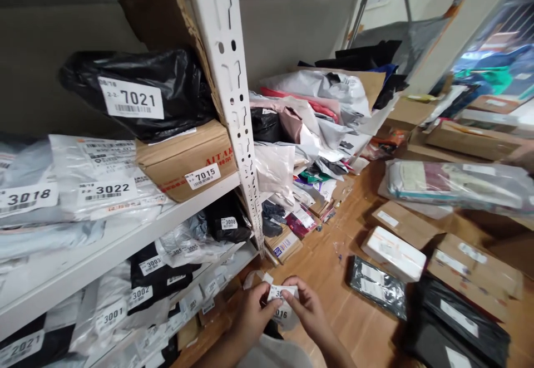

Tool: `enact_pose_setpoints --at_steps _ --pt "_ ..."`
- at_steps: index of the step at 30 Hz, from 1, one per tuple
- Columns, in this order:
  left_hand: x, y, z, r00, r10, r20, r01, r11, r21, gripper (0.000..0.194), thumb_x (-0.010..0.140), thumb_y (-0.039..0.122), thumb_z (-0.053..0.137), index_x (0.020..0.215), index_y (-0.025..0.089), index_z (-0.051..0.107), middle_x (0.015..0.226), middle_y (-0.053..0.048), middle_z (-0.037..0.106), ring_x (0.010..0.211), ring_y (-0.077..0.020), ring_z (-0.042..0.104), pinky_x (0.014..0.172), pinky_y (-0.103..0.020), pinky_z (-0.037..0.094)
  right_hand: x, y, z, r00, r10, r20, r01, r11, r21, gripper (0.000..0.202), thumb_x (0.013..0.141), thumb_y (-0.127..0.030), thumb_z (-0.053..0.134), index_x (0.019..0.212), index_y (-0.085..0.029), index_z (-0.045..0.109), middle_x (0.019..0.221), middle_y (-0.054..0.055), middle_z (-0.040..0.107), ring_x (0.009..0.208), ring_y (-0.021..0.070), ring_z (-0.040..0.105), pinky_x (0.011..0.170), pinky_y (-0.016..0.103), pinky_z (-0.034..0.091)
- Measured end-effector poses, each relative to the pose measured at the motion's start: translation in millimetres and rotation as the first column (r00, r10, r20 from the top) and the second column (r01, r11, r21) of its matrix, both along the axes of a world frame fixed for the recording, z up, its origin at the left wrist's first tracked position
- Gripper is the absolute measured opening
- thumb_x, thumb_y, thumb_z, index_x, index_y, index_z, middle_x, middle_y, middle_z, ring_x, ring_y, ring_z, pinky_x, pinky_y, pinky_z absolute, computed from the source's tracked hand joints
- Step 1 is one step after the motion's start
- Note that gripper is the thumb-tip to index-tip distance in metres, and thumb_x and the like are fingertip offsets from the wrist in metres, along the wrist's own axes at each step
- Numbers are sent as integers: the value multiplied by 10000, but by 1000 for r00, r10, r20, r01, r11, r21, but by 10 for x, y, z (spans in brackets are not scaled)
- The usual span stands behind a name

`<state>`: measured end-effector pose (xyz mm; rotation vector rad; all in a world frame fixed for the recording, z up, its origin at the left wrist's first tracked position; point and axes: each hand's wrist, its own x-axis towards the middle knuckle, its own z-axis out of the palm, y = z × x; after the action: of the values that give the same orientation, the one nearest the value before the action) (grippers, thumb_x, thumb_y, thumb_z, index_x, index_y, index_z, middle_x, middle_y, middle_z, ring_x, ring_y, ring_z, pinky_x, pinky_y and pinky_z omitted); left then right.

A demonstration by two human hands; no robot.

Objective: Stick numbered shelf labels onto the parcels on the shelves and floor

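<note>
Both hands are low in the centre of the head view, close together. My left hand [259,308] pinches the left side of a small white printed label [287,290], its thumb on the label's face. On the label's right side, the thumb and fingers of my right hand [303,305] are closed. Just below the fingers shows another white label [283,313] ending in "016", partly covered by my hands. What it is attached to cannot be made out.
On the left, a white shelf [125,245] holds labelled parcels, including a black bag [179,89] on a cardboard box [175,173]. More bags pile up behind the upright post [233,78]. Boxes and a black parcel [377,287] lie on the brown floor [334,240] at right.
</note>
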<state>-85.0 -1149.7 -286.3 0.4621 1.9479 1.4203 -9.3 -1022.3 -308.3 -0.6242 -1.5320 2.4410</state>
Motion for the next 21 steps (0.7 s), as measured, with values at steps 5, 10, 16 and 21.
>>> enact_pose_setpoints --at_steps 5,10,16,21 --pt "172 -169 -16 992 45 114 -62 986 153 260 668 352 616 807 133 636 756 -43 663 712 -181 587 648 -261 442 143 -385 138 983 -180 28 182 974 -132 443 548 -522 794 746 -166 621 619 -6 646 566 124 557 532 222 423" --pt "394 -540 85 969 -37 244 -35 959 283 321 604 298 715 874 132 666 822 -74 709 789 -219 636 761 -313 486 438 -802 305 963 -266 32 268 948 -171 412 609 -540 749 730 -161 646 601 6 648 585 145 586 524 222 423" --pt "1022 -1022 128 944 -56 324 -86 909 407 452 590 298 778 989 147 628 988 -138 703 941 -270 644 858 -358 487 1066 -1420 370 887 -459 50 459 864 -208 454 570 -490 794 883 -190 659 657 2 669 563 133 578 537 226 441" --pt "1699 -1164 129 959 -111 259 -21 889 458 344 655 361 743 919 189 605 911 -89 715 825 -206 663 736 -265 511 1784 -1731 559 796 -604 -34 601 796 -74 373 546 -398 833 786 -192 636 639 -6 645 549 109 546 522 202 426"
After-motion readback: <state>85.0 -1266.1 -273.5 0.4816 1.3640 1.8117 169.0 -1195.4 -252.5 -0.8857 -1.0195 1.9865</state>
